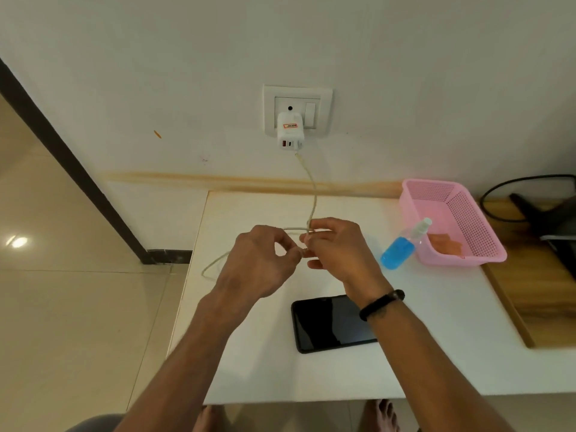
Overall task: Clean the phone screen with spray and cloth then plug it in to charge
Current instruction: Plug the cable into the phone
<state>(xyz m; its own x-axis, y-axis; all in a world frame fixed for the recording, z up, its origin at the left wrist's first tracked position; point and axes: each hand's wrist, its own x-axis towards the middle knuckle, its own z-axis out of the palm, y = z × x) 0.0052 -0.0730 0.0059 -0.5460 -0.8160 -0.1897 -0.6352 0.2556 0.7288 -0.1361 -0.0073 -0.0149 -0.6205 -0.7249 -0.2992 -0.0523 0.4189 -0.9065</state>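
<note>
A black phone [327, 325] lies screen up on the white table [436, 338], partly under my right wrist. A white charging cable [312, 194] hangs from the white charger [290, 134] in the wall socket and loops off the table's left side. Both hands meet above the table's middle: my left hand [258, 263] pinches the cable's end, and my right hand [336, 247] holds the cable right beside it. A spray bottle [402, 244] with blue liquid leans against the pink basket [486, 254]. An orange cloth [445, 244] lies inside the basket.
A wooden surface [536, 307] adjoins the table on the right, with a dark device and black cord [530, 194] at its far end. The wall stands just behind the table. Beige floor tiles lie to the left, and bare feet show under the table's front edge.
</note>
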